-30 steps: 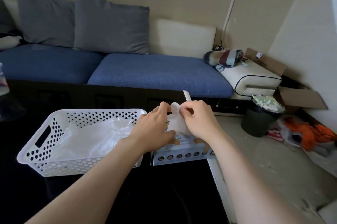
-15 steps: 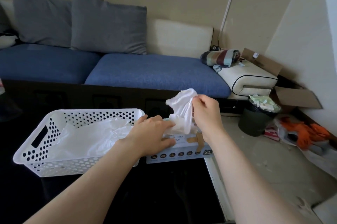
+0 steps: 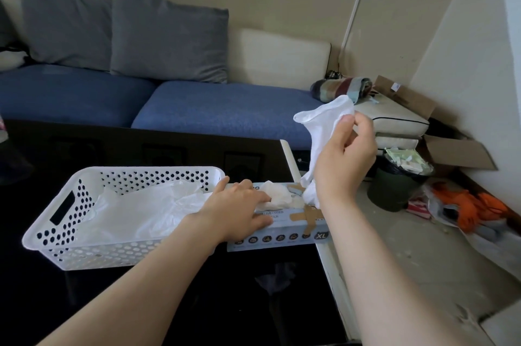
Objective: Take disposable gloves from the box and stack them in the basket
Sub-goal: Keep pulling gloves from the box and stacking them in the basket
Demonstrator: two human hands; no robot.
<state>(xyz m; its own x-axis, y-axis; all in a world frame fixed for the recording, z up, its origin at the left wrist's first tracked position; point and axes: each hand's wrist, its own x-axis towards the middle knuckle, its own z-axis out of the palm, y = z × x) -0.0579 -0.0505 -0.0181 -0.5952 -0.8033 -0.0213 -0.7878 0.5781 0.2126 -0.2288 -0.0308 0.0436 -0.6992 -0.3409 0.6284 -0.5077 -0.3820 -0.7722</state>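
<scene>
We count one white glove (image 3: 321, 123), pinched between the thumb and curled fingers of our right hand (image 3: 342, 159) above the right end of the one box (image 3: 282, 235), marked "XL". Our left hand (image 3: 236, 210) presses flat on the box, fingers straight. One white basket (image 3: 93, 249) touching it holds crumpled clear gloves (image 3: 146, 210), uncountable.

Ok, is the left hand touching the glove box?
Touching. The head view shows the left hand lying flat on top of the box, fingers pressing down beside its opening, with no gap between them.
</scene>
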